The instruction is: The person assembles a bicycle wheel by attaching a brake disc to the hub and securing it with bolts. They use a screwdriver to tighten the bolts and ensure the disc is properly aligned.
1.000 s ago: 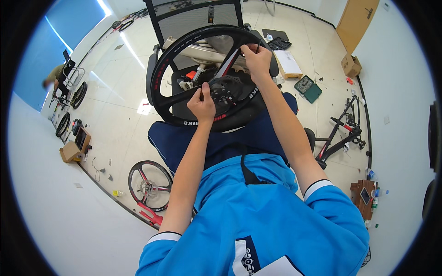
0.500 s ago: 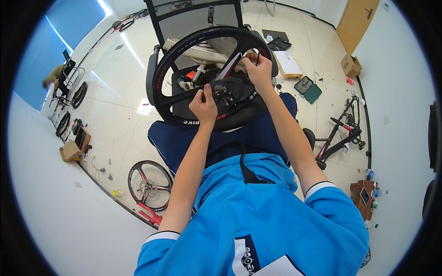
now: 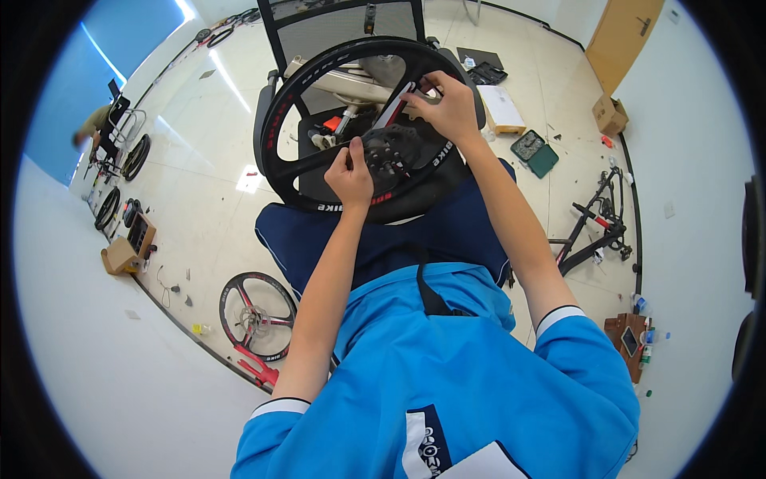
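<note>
A black bicycle wheel (image 3: 277,144) with wide spokes leans tilted between my lap and an office chair (image 3: 262,120). One spoke (image 3: 392,110) has a white and red stripe, and the dark hub (image 3: 391,148) sits low in the wheel. My left hand (image 3: 349,177) is closed beside the hub, thumb pointing up; what its fingers hold, if anything, is hidden. My right hand (image 3: 448,108) is bent over the far end of the striped spoke, thumb and fingertips drawn together in a pinch. Whatever lies between those fingertips is too small to make out.
Behind the wheel, a pale metal frame part (image 3: 319,80) lies on the chair. Right on the floor are a green tool case (image 3: 545,162), a white-topped box (image 3: 501,109) and a black bicycle frame (image 3: 606,223). Another wheel (image 3: 275,351) lies at lower left. A person (image 3: 97,124) bends at far left.
My right hand has shifted slightly up and left towards the striped spoke's end; the thin dark piece seen at its fingers no longer shows. The left hand stays nearly in place.
</note>
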`<action>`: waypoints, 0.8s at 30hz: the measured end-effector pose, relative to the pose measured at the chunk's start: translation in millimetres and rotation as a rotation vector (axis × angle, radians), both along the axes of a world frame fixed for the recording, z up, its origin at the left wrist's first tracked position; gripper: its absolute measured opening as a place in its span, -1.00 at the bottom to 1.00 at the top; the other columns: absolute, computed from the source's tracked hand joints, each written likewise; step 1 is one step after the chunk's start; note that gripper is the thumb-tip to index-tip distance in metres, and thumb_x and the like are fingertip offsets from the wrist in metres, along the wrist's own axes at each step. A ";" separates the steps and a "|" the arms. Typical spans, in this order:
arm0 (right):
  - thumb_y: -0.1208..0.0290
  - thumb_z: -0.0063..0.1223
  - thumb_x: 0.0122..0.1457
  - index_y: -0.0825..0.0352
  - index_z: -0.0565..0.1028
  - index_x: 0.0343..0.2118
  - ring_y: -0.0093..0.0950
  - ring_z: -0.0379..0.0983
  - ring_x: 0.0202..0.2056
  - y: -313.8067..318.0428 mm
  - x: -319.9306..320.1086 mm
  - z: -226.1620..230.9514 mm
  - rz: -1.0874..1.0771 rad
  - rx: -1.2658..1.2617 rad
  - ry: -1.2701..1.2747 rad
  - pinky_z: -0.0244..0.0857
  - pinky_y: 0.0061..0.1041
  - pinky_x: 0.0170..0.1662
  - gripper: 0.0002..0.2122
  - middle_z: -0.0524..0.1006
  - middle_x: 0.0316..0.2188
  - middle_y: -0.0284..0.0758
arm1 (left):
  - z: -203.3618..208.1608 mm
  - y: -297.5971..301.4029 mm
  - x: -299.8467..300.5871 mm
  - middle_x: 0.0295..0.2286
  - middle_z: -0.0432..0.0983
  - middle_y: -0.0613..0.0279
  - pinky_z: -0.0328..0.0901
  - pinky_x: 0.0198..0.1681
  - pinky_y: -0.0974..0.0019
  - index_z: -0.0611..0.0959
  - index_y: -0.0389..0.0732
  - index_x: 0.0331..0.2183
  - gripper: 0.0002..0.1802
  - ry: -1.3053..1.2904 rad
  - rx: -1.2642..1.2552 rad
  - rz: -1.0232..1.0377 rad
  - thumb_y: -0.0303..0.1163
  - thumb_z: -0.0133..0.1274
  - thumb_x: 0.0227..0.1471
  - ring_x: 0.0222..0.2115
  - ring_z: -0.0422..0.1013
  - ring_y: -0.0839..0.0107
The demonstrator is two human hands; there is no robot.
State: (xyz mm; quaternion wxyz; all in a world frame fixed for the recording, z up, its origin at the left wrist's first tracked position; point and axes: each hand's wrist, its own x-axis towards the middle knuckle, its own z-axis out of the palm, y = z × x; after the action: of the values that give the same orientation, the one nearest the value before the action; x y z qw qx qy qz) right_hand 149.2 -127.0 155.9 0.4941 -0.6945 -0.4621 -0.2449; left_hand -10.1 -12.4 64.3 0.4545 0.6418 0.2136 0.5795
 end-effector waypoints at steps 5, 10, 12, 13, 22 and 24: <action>0.35 0.22 0.07 0.42 0.54 -0.37 -0.17 0.53 -0.42 6.1 9.2 2.2 0.030 -0.078 -0.023 0.37 -0.33 -0.32 -0.79 0.57 -0.48 -0.10 | -0.2 -1.1 -1.2 -0.79 0.08 0.34 -0.04 -0.64 0.36 0.32 -0.35 -0.71 -0.39 0.015 -0.002 -0.006 -0.15 0.11 0.19 -0.68 0.00 0.63; 0.41 0.12 0.13 0.39 0.54 -0.33 -0.11 0.50 -0.38 2.4 9.6 5.0 0.071 -0.176 -0.023 0.36 -0.26 -0.30 -0.85 0.56 -0.45 -0.08 | -1.4 -1.6 -0.5 -0.79 0.08 0.33 -0.04 -0.64 0.36 0.32 -0.34 -0.69 -0.40 0.005 0.021 0.006 -0.14 0.11 0.19 -0.68 -0.01 0.62; 0.42 0.12 0.13 0.39 0.54 -0.31 -0.11 0.50 -0.36 -0.4 9.8 2.7 0.092 -0.192 -0.039 0.36 -0.26 -0.29 -0.85 0.56 -0.43 -0.08 | -2.3 -1.5 1.2 -0.79 0.09 0.32 -0.03 -0.64 0.37 0.33 -0.34 -0.68 -0.40 -0.008 0.029 0.013 -0.13 0.12 0.18 -0.68 0.00 0.62; 0.42 0.11 0.13 0.39 0.54 -0.31 -0.10 0.50 -0.35 -2.6 9.8 2.1 0.102 -0.199 -0.047 0.36 -0.26 -0.28 -0.85 0.56 -0.42 -0.08 | -3.1 -1.6 2.3 -0.79 0.10 0.32 -0.02 -0.64 0.37 0.33 -0.34 -0.68 -0.40 -0.014 0.034 0.017 -0.13 0.13 0.18 -0.68 0.00 0.62; 0.38 0.08 0.16 0.41 0.52 -0.31 -0.11 0.47 -0.38 -37.4 6.1 -4.5 0.241 -0.361 0.037 0.33 -0.30 -0.30 -0.83 0.53 -0.45 -0.09 | -3.4 -2.9 4.4 -0.79 0.06 0.32 -0.03 -0.64 0.39 0.34 -0.31 -0.66 -0.43 0.046 0.072 0.005 -0.11 0.16 0.16 -0.69 0.00 0.61; 0.37 0.07 0.17 0.42 0.51 -0.32 -0.14 0.45 -0.42 -42.5 6.8 -0.7 0.286 -0.402 0.075 0.32 -0.34 -0.31 -0.82 0.52 -0.48 -0.09 | -2.7 -3.1 2.8 -0.76 0.07 0.37 -0.04 -0.62 0.39 0.31 -0.33 -0.65 -0.41 0.071 0.073 -0.012 -0.11 0.12 0.19 -0.65 0.00 0.63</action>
State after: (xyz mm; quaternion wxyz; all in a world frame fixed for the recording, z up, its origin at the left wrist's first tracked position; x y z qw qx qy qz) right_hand 156.0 -169.5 155.1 0.3925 -0.7149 -0.5765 -0.0500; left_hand -7.3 -15.5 61.6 0.4263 0.6796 0.2044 0.5610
